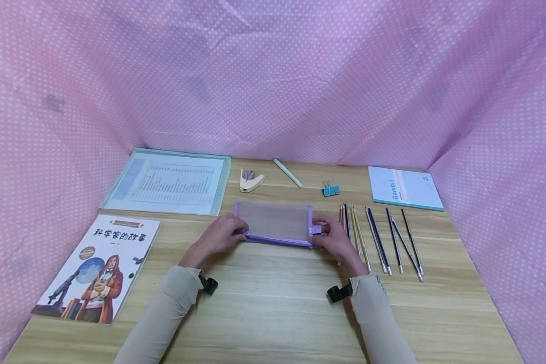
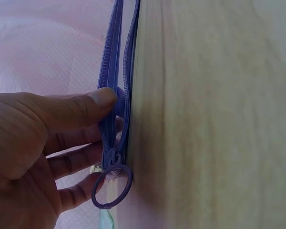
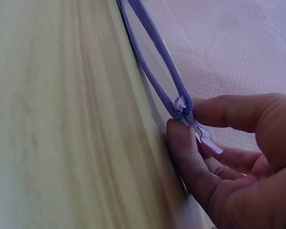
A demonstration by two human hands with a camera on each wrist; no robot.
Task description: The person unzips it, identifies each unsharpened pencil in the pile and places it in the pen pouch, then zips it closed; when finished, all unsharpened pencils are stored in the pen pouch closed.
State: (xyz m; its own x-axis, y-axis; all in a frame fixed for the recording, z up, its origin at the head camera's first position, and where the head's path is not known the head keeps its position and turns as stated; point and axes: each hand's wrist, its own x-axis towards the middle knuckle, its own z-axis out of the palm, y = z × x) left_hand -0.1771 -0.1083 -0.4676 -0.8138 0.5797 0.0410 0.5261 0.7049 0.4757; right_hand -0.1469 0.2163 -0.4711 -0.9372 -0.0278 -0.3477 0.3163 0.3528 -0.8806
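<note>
A mesh pencil pouch (image 1: 275,221) with purple edging lies at the middle of the table, its zipper side toward me. My left hand (image 1: 220,233) pinches the pouch's left end between thumb and fingers. In the left wrist view the zipper (image 2: 112,81) is unzipped, its two tapes apart, and a ring pull (image 2: 112,187) hangs beside the fingers. At the opposite end my right hand (image 1: 334,236) pinches the corner by a small ribbon tab (image 3: 209,140). Through the right wrist view the zipper tapes (image 3: 155,52) spread apart from that corner.
Several pencils (image 1: 376,240) lie right of the pouch, close to the right hand. Behind it are a stapler (image 1: 251,182), a pen (image 1: 287,173) and a blue binder clip (image 1: 330,190). A document folder (image 1: 170,179) and a book (image 1: 97,268) lie left; a notebook (image 1: 405,188) lies back right.
</note>
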